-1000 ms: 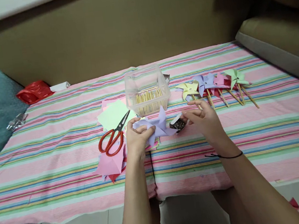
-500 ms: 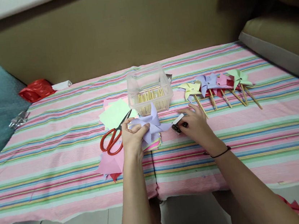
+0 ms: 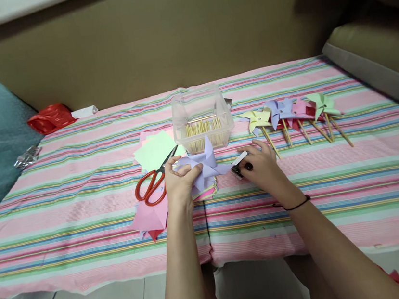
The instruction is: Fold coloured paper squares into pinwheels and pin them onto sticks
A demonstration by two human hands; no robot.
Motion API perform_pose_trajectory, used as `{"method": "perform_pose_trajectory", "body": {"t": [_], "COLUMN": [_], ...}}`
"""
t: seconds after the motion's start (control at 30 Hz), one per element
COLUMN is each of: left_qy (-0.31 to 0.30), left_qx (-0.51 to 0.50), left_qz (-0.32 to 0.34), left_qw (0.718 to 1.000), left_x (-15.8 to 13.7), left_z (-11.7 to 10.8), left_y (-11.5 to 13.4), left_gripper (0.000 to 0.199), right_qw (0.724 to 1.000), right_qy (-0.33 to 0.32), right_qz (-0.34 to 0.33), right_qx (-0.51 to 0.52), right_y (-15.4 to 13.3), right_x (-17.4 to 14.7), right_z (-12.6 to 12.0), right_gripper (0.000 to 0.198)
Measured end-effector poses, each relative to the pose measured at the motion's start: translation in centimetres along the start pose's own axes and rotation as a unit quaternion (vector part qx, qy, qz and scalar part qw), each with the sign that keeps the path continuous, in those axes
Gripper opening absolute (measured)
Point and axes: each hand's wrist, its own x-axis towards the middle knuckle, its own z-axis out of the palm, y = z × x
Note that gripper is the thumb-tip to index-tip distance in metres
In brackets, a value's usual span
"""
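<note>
Pinched in my left hand [image 3: 180, 183] is a purple paper pinwheel [image 3: 207, 165] with folded blades, its fingers closed on the left side. My right hand [image 3: 261, 163] grips a small black tool with a white lever [image 3: 239, 159], which looks like a hole punch. The tool's front end meets the tip of the pinwheel's right-hand blade; whether the paper sits inside its jaw is too small to tell. Scissors with red handles [image 3: 150, 188] lie just left of my left hand, partly over light green paper sheets [image 3: 156, 150]. Pink paper [image 3: 151, 216] lies below them.
A clear plastic box [image 3: 198, 98] holding short wooden sticks stands behind my hands. Several finished pinwheels [image 3: 281, 110] on sticks lie in a row at the right. A red plastic bag [image 3: 51, 119] rests at the far left. The striped cloth [image 3: 81, 193] ends at the front edge.
The whole view has shifted slightly, so things appear a little farther right. Both hands keep their hold, with the tool still at the blade tip.
</note>
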Motion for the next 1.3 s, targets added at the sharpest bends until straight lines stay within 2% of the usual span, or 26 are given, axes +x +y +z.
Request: {"method": "perform_pose_trajectory", "body": {"t": [0.2, 0.33, 0.43, 0.53, 0.63, 0.77, 0.87, 1.03, 1.23, 1.3], "left_qy": [0.004, 0.004, 0.003, -0.001, -0.004, -0.016, -0.029, -0.041, -0.049, -0.058], "left_qx": [0.010, 0.016, 0.016, 0.015, 0.018, 0.022, 0.025, 0.028, 0.024, 0.022], "left_qz": [0.005, 0.012, 0.013, 0.014, 0.015, 0.011, 0.008, 0.005, 0.008, 0.007], "left_qw": [1.000, 1.000, 1.000, 1.000, 1.000, 1.000, 0.999, 0.999, 0.999, 0.998], "left_x": [0.0, 0.0, 0.0, -0.1, -0.3, -0.5, -0.6, -0.8, -1.3, -1.5], "left_z": [0.1, 0.2, 0.4, 0.8, 1.4, 2.0, 2.3, 2.6, 3.0, 3.0], "left_y": [0.0, -0.1, -0.1, -0.2, -0.6, -1.1, -1.3, -1.2, -1.1, -1.2], "left_gripper": [0.069, 0.069, 0.068, 0.066, 0.066, 0.066, 0.065, 0.066, 0.064, 0.063], "right_qw": [0.996, 0.996, 0.998, 0.996, 0.992, 0.988, 0.986, 0.972, 0.978, 0.977], "right_qy": [0.023, 0.038, 0.000, -0.065, -0.119, -0.149, -0.146, -0.145, -0.152, -0.141], "right_qz": [-0.009, 0.018, 0.033, 0.029, 0.019, 0.023, 0.038, 0.112, 0.104, 0.108], "right_qx": [0.083, 0.075, 0.055, 0.050, 0.048, 0.040, 0.071, 0.150, 0.099, 0.118], "right_y": [2.0, 3.6, 4.6, 5.1, 5.2, 5.2, 5.2, 4.5, 4.2, 4.3], "right_x": [-0.1, -0.9, -1.6, -2.1, -2.2, -2.1, -2.1, -2.4, -2.5, -2.4], "right_z": [-1.9, -3.4, -3.9, -4.0, -3.9, -4.1, -4.6, -5.2, -4.7, -4.9], "right_gripper": [0.014, 0.010, 0.011, 0.014, 0.015, 0.015, 0.014, 0.009, 0.012, 0.013]}}
